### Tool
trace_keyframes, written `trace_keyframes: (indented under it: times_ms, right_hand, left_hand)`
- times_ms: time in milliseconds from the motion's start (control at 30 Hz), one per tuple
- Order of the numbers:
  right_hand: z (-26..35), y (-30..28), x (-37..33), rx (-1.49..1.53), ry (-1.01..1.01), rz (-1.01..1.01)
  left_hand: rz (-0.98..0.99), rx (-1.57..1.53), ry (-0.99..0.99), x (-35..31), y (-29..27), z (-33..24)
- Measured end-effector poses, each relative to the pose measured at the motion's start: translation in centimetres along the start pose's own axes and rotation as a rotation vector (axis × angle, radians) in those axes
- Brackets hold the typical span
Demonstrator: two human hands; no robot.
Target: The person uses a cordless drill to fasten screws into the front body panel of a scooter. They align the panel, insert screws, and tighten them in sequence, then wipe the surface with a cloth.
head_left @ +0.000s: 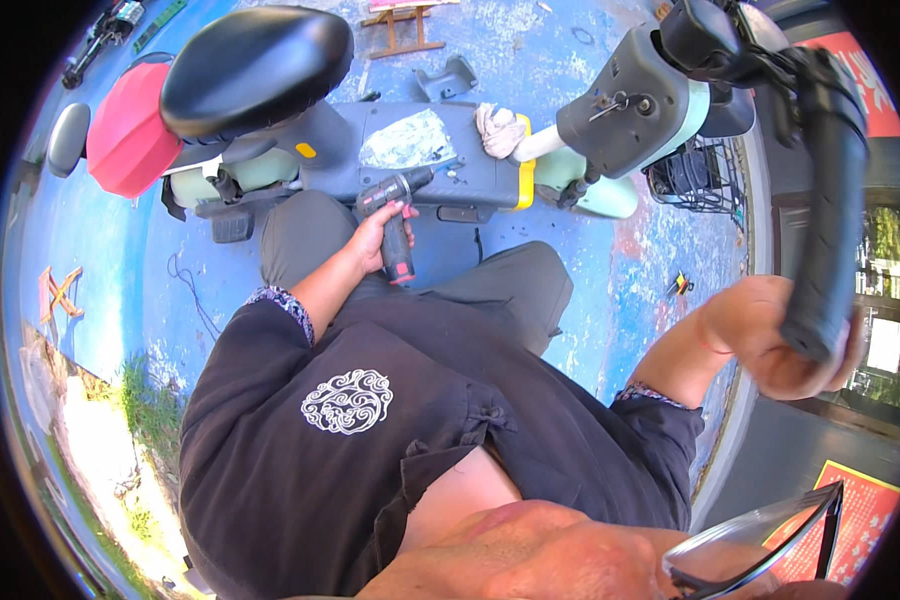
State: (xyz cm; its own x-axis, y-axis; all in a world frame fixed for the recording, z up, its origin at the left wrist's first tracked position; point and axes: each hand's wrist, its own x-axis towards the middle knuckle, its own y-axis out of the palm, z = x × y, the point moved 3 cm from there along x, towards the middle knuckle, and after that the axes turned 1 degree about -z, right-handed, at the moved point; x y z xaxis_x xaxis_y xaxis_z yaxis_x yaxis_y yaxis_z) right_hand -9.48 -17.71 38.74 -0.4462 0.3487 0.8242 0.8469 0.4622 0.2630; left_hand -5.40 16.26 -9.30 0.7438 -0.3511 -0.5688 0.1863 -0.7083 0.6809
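Observation:
My left hand is closed round the handle of a black and red cordless drill. The drill's bit points to the upper right, just over the dark grey footboard of an electric scooter. On that footboard lie a crumpled clear plastic bag and a bunched whitish cloth. Off to the right, my right hand is wrapped round the end of the scooter's black handlebar grip, which hides part of the fingers. Keys hang from the grey front panel.
The scooter's black seat and a red cover rise at the left. A black wire basket sits beyond the front column. On the blue floor are a grey plastic part, a wooden stool and a small yellow-black object.

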Motion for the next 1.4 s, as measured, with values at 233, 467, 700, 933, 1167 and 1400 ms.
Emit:
trace_keyframes:
  times_ms: [233,467,700,933,1167,1400]
  right_hand:
    - [-5.9,-2.2,-2.9,0.516,0.685,-0.202]
    - [8.2,2.4,-0.6,0.528,0.092,0.3]
    - [9.1,-0.2,-3.5,0.418,0.397,0.058]
    - [26.2,5.3,-29.1,0.971,1.481,1.273]
    - [28.7,15.9,-41.1,0.735,0.677,1.585]
    - [29.7,17.2,-43.7,0.705,0.469,1.704]
  left_hand:
    - [-0.015,-0.078,0.045,-0.8,-0.3,-0.9]
    - [-0.004,-0.114,0.089,0.2,-0.6,-1.7]
    - [-0.013,-0.192,0.152,0.9,-1.1,-1.4]
    - [-0.07,-0.234,0.178,1.0,-1.0,-2.5]
    - [-0.095,-0.241,0.194,1.3,-1.1,-1.9]
    - [-0.13,-0.287,0.191,0.8,-1.5,-2.3]
